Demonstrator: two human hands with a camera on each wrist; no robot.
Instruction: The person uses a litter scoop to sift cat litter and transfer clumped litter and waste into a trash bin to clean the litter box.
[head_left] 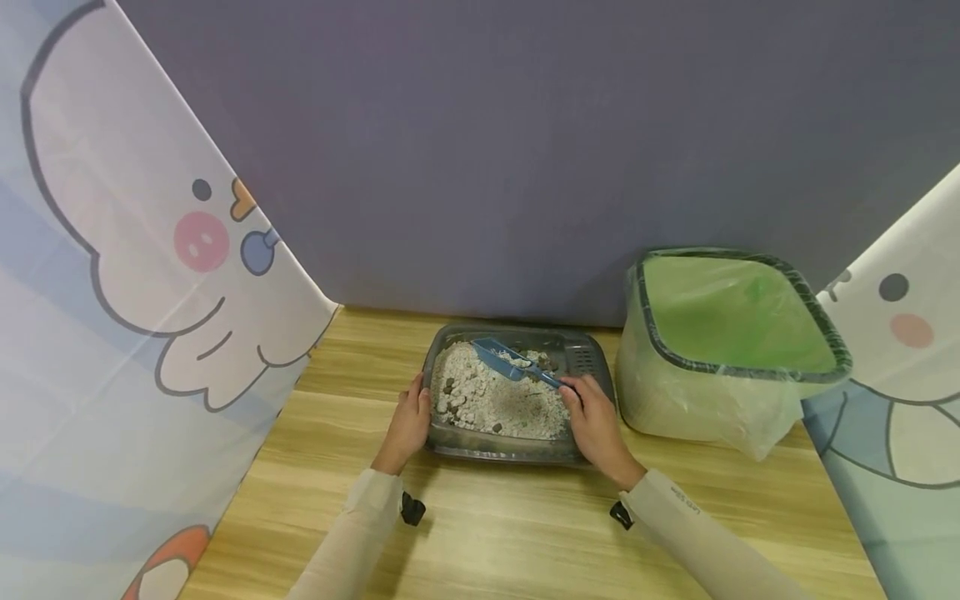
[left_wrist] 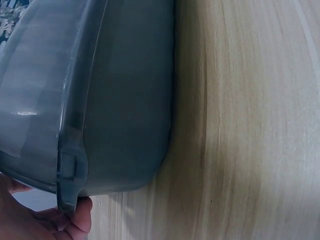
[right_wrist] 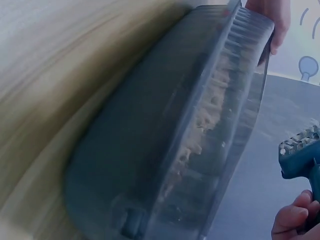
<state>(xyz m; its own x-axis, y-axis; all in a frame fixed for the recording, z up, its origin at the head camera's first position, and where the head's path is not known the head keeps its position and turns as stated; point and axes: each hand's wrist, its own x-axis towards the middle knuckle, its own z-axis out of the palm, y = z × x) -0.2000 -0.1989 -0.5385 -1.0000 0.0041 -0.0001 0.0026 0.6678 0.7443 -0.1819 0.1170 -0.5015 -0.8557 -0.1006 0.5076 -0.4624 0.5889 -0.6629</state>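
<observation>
A dark grey translucent litter box (head_left: 510, 454), full of pale grainy litter (head_left: 495, 404) with several darker clumps, stands against the back wall. My left hand (head_left: 408, 421) grips its left rim; in the left wrist view, fingers and thumb close round the rim (left_wrist: 72, 165). In my right hand (head_left: 597, 427) is the handle of a blue litter scoop (head_left: 498, 357), held over the box with its blade toward the back left. The right wrist view shows the scoop (right_wrist: 295, 162) raised above the rim, carrying litter and lumps. Part of the handle is hidden by my fingers.
To the right of the box stands a pale green bin (head_left: 690, 400) with a dark rim and a clear plastic liner (head_left: 761, 421) hanging over it. A grey wall (head_left: 480, 167) rises behind the wooden table (head_left: 495, 533). Printed cloth panels (head_left: 135, 250) flank both sides.
</observation>
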